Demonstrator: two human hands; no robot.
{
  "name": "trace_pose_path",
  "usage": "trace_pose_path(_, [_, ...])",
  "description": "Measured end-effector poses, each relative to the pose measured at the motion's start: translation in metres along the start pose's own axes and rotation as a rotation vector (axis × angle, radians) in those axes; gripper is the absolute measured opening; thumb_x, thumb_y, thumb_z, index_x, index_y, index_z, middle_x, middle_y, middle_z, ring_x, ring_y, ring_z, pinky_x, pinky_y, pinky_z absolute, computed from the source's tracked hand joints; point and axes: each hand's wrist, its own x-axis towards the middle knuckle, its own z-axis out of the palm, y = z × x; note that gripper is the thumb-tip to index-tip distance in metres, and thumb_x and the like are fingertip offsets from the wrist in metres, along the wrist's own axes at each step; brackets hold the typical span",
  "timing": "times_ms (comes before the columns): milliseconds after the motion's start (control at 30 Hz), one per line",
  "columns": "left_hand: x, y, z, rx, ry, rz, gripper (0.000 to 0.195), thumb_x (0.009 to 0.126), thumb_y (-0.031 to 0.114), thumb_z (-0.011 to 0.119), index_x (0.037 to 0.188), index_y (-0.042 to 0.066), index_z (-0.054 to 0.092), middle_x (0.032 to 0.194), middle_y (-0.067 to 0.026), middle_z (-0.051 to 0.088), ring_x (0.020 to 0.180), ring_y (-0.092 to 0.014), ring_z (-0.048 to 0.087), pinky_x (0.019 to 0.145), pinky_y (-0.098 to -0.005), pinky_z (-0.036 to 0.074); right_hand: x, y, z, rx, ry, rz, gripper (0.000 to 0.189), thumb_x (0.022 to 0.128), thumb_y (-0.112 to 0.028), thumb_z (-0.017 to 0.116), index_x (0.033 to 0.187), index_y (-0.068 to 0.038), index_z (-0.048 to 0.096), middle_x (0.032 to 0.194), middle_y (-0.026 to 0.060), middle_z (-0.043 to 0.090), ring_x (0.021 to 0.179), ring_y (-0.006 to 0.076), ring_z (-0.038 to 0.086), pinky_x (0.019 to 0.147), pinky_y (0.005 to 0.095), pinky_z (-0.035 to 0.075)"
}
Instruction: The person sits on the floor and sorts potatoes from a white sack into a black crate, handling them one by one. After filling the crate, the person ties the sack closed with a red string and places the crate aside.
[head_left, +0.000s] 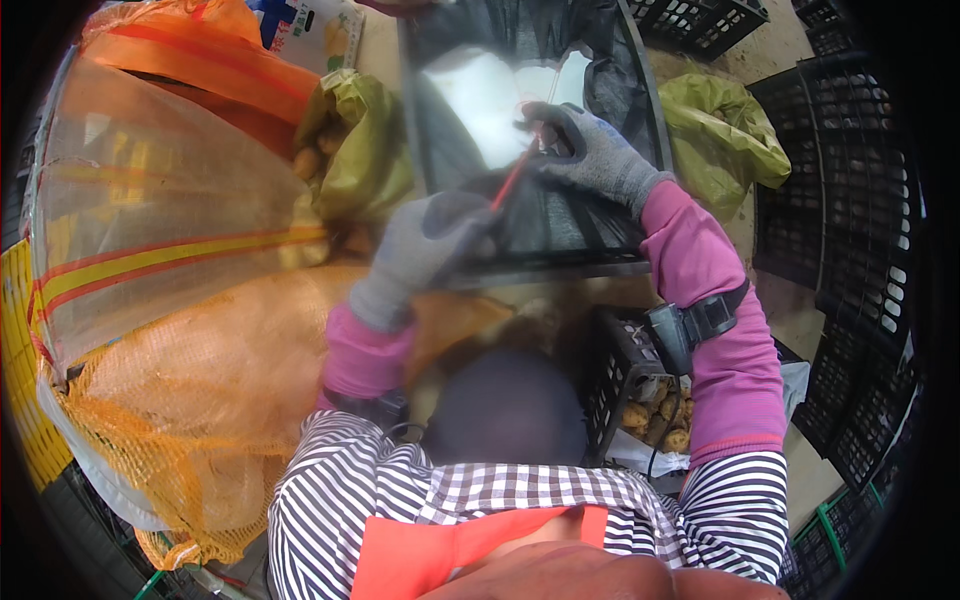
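Both my hands wear grey knitted gloves and are raised over a crate (450, 276) lined with black plastic film (555, 217). A thin red string or strap (513, 182) runs taut between them. My left hand (431, 236), blurred, closes on its lower end. My right hand (592, 154) pinches its upper end between thumb and fingers, and fine reddish strands show by the fingertips. Beyond the hands, bright white sheets or bags (476, 94) lie in the crate; glare hides their detail.
An orange mesh sack (187, 375) lies at left below a translucent striped sack (180, 195). Green bags (360, 150) (712, 135) flank the crate. A black crate (611, 390) with potatoes (664, 420) stands near my right elbow. Black plastic crates (832, 180) are at far right.
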Motion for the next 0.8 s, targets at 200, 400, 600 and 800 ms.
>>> trace_pose_path(200, [0.012,-0.005,0.051,0.642,-0.107,0.78,0.032,0.09,0.012,0.068,0.122,0.007,0.07,0.096,-0.016,0.075,0.079,-0.032,0.073,0.07,-0.0395,0.057,-0.004,-0.019,0.003,-0.218,0.038,0.0,0.03,0.092,-0.023,0.067,0.122,-0.023,0.069,0.113,0.0074,0.069,0.108,0.0318,0.065,0.096,0.0403,0.052])
trace_pose_path(400, [0.021,-0.01,0.053,0.84,-0.07,0.807,0.014,0.095,0.024,0.06,0.099,0.013,0.065,0.077,-0.0128,0.067,0.072,-0.036,0.068,0.066,-0.0475,0.053,-0.011,-0.027,-0.001,-0.196,0.058,-0.129,0.026,0.09,-0.019,0.066,0.114,-0.023,0.075,0.109,0.0056,0.07,0.104,0.0294,0.067,0.09,0.0398,0.055])
trace_pose_path(600, [0.03,0.016,0.009,0.587,0.294,0.926,0.023,0.087,0.021,0.071,0.107,0.011,0.065,0.096,-0.0157,0.069,0.085,-0.036,0.069,0.072,-0.0468,0.056,-0.014,-0.026,0.003,-0.293,0.144,-0.223,0.032,0.087,-0.013,0.065,0.115,-0.025,0.077,0.107,0.0042,0.07,0.1,0.0279,0.068,0.085,0.0385,0.057])
trace_pose_path(800, [0.099,0.023,0.005,0.305,0.01,0.72,0.058,0.094,0.016,0.071,0.145,-0.004,0.049,0.125,-0.0099,0.067,0.102,-0.015,0.067,0.088,-0.0296,0.055,-0.015,-0.033,0.001,-0.412,0.166,-0.303,0.037,0.085,-0.008,0.064,0.115,-0.025,0.077,0.106,0.0044,0.07,0.099,0.0283,0.068,0.085,0.0389,0.057])
